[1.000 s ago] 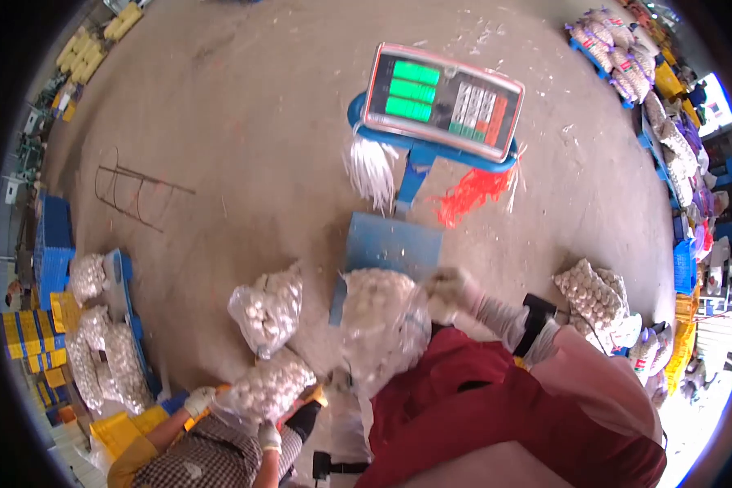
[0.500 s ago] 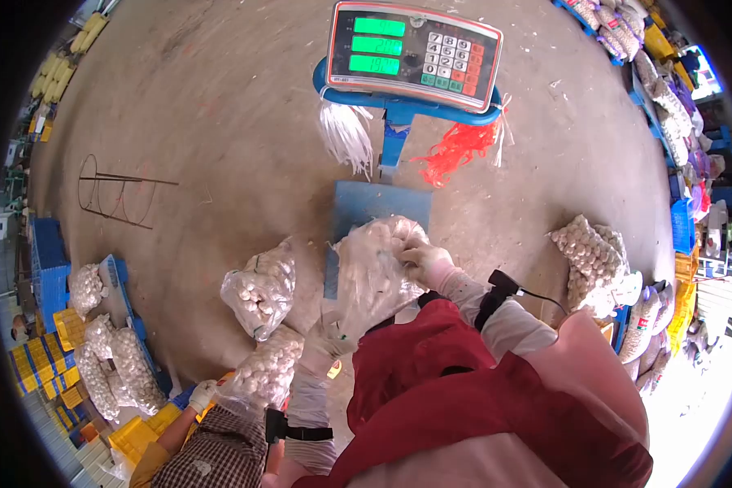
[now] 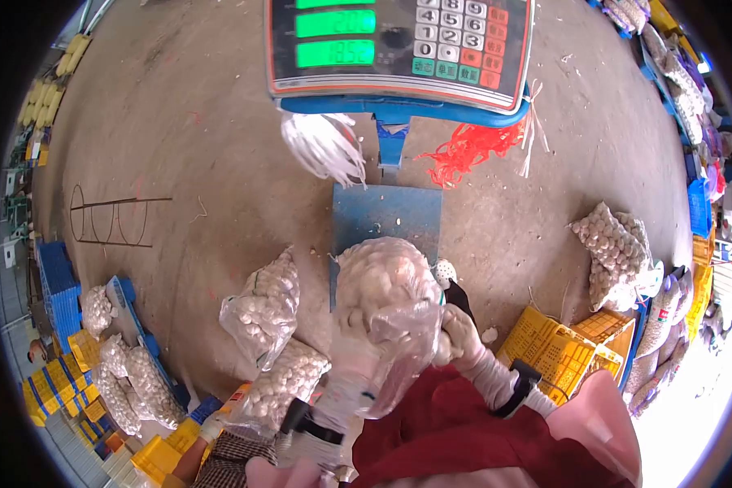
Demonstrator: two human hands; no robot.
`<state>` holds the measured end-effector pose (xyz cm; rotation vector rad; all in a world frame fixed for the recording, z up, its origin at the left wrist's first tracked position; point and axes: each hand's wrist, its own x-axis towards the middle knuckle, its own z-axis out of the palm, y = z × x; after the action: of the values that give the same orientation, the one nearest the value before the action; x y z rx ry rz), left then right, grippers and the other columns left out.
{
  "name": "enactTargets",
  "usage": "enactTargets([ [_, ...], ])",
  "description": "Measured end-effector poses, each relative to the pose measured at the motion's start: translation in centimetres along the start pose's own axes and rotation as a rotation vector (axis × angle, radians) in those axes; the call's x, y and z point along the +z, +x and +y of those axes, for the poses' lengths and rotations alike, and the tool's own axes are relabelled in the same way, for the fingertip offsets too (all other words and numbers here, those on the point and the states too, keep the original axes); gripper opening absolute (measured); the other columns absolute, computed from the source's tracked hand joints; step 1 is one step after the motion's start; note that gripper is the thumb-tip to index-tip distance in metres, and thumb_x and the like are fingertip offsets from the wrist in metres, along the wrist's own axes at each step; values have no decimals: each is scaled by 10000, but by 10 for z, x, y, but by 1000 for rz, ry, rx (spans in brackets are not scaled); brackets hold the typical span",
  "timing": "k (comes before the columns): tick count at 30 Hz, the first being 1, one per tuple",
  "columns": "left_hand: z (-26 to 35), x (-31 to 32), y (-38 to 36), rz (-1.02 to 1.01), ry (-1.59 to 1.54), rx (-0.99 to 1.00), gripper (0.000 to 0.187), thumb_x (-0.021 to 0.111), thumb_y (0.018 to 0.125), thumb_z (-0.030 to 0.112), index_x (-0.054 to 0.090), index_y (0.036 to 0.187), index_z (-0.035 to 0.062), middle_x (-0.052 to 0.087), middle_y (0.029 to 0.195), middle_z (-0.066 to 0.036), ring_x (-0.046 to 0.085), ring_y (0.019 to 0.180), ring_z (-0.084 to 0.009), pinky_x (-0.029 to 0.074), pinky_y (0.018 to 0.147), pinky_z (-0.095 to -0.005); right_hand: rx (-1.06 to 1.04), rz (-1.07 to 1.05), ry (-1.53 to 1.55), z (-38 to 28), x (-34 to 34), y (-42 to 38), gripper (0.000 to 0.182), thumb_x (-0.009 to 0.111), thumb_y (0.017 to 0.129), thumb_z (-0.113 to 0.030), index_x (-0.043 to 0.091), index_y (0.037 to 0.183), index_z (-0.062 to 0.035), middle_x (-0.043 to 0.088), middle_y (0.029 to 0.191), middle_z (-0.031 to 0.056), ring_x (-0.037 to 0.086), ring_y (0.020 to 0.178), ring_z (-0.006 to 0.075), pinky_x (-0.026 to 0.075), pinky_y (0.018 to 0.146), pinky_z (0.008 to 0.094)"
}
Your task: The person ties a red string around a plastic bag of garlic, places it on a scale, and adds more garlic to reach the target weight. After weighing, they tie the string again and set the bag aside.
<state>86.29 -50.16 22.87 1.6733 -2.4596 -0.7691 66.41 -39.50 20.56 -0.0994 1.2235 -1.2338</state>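
Observation:
A clear plastic bag of garlic bulbs sits over the near part of the blue scale platform. My gloved right hand is closed on the gathered plastic at the bag's right edge. At its lower left, my gloved left hand is against the bag; its fingers are blurred and partly hidden. Above the platform stands the scale's display with green lit digits. White strips and red strips hang from its blue tray.
Two filled bags are on the left, near a co-worker's gloved hand. Another filled bag and yellow crates are on the right. A wire frame lies at the far left.
The garlic bag has tilted, its loose plastic now toward me. My left hand has moved up to it, and my right hand is lower and further right. The display appears larger and closer.

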Motion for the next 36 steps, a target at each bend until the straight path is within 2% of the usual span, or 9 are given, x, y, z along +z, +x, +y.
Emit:
enactTargets([
  [4, 9, 23, -26, -37, -33, -148, 353, 617, 828, 261, 532, 1075, 23, 588, 969, -131, 595, 805, -261, 499, 706, -376, 202, -1, -38, -21, -6, -5, 216, 424, 998, -200, 560, 952, -38, 569, 741, -7, 514, 560, 70, 417, 475, 214],
  [8, -20, 21, -31, -99, -116, -215, 349, 613, 834, 246, 539, 1078, 8, 596, 972, -139, 598, 826, -268, 498, 727, -378, -29, -72, -308, -19, -7, 7, 200, 431, 994, -166, 576, 949, -36, 551, 727, -11, 494, 568, 48, 392, 467, 203],
  [16, -66, 15, -65, -50, -460, -472, 341, 606, 845, 216, 554, 1085, -22, 610, 976, -156, 604, 868, -282, 495, 770, -381, 115, -96, -119, -79, 20, 12, 184, 440, 951, -106, 528, 802, -46, 468, 683, -26, 433, 583, 41, 378, 485, 222],
  [20, -107, 10, -104, -204, 105, -58, 338, 602, 851, 201, 562, 1088, -37, 618, 979, -164, 607, 889, -289, 493, 791, -382, 97, -348, -210, -101, 24, -1, 174, 430, 942, -95, 516, 802, -35, 448, 691, -24, 411, 658, 62, 395, 574, 242],
  [22, -108, 22, -115, -204, -120, -228, 336, 600, 854, 193, 566, 1090, -44, 621, 980, -168, 609, 900, -293, 492, 802, -383, -48, -397, -283, -78, 16, 4, 172, 439, 944, -112, 511, 806, -38, 451, 698, -23, 406, 654, 66, 393, 566, 243],
  [24, -53, 44, -101, 156, -976, -799, 217, 611, 868, 192, 604, 870, -24, 570, 733, -60, 541, 658, -191, 442, 622, -317, -38, -217, -437, -52, 7, 12, 173, 445, 947, -126, 512, 814, -38, 463, 727, -24, 410, 662, 67, 397, 574, 239],
  [30, -62, 95, -110, 4, -781, -634, 226, 569, 906, 203, 575, 729, 62, 429, 647, 79, 382, 576, -37, 290, 486, -222, 196, -117, -278, -49, -9, 16, 158, 468, 928, -109, 547, 811, -38, 474, 734, -35, 438, 637, 64, 400, 540, 238],
  [33, -23, 60, -75, 105, -1241, -1046, 239, 601, 895, 224, 569, 707, 79, 415, 610, 79, 342, 517, -37, 264, 452, -213, 115, -136, -321, -39, -10, 19, 160, 477, 934, -128, 551, 821, -42, 477, 739, -36, 446, 660, 62, 405, 560, 238],
  [36, -31, 58, -69, 82, -1287, -1045, 249, 610, 890, 263, 577, 728, 77, 454, 649, 65, 367, 484, -46, 267, 409, -215, 95, -157, -348, -47, -5, 26, 134, 493, 936, -149, 566, 891, -46, 476, 736, -34, 451, 683, 64, 407, 583, 232],
])
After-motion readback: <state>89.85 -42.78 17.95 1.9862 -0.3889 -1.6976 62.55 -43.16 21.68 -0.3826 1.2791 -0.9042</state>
